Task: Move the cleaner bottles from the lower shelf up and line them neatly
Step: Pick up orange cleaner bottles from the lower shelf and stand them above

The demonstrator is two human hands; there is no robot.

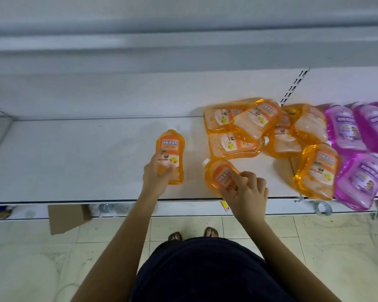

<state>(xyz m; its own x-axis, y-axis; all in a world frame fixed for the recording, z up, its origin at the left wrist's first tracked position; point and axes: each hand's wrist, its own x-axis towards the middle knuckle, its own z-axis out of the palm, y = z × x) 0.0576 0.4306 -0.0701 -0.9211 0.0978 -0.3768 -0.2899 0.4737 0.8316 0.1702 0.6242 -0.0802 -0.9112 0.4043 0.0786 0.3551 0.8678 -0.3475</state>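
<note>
Gripping an orange bottle in my left hand, I hold it over the white shelf, well left of the heap of orange bottles. Orange liquid fills it; its long axis runs away from me, white cap farthest. My right hand curls round a second orange bottle just in front of the heap, cap slanting away and leftward. Purple bottles holding purple liquid lie just right of the heap.

On the shelf an upright orange bottle stands beside a tilted orange bottle, left of the orange heap.
</note>
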